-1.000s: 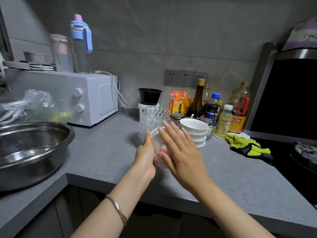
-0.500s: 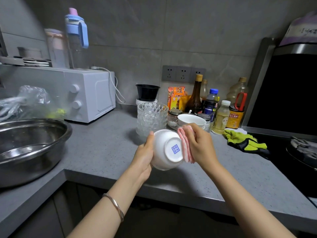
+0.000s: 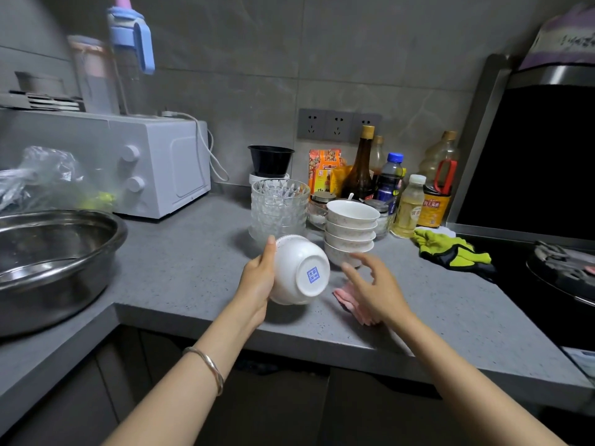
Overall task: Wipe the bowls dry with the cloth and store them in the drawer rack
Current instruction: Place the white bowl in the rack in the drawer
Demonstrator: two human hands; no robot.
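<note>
Head view — right hand (image 3: 377, 292) has dropped cloth (image 3: 348, 300), fingers spread; left hand (image 3: 257, 281) grips bowl (image 3: 297, 268).

Thin silver bangle (image 3: 208, 368), bare forearms

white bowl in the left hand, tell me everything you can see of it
The white bowl looks like glazed ceramic, small and round, with a faint pattern band near the rim. It is tipped on its side, foot ring toward the camera, a square blue mark at its centre. The left hand holds it above the grey counter, thumb along its wall. Nothing else touches it.
</note>
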